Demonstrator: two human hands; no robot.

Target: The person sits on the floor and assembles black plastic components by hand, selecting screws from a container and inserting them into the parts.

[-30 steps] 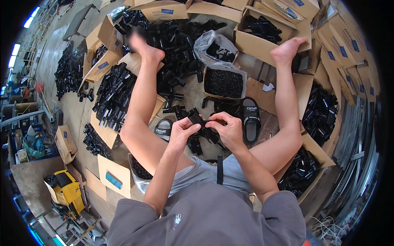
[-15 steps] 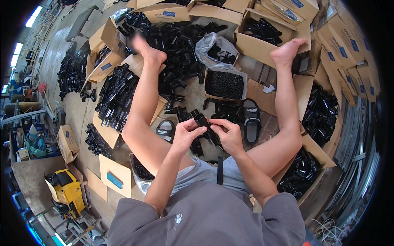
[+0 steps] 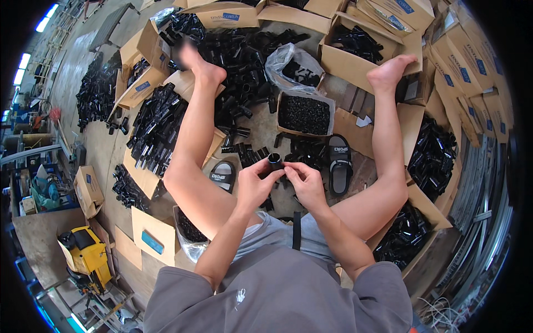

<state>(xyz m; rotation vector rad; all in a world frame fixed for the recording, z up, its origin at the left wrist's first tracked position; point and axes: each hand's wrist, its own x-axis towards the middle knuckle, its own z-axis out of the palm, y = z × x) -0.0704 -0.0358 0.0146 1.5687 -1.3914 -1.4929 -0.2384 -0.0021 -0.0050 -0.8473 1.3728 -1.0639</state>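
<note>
A short black tube [image 3: 275, 160] sits up between the two hands, above the floor, at the tips of the fingers. Its open end faces up toward the head, so its long axis runs roughly along the line of sight. The left hand [image 3: 254, 186] is the nearer, its grip clamped on the tube, thumb and fingers around the side. The right hand [image 3: 307, 186] comes in from the right, fingertips bunched at the tube's near right side; whether its grip pinches a small part cannot be told. Beyond lie loose black fittings [image 3: 244, 155] and a box of small black pieces [image 3: 332, 115], with a sandal [image 3: 340, 169] to the right.
</note>
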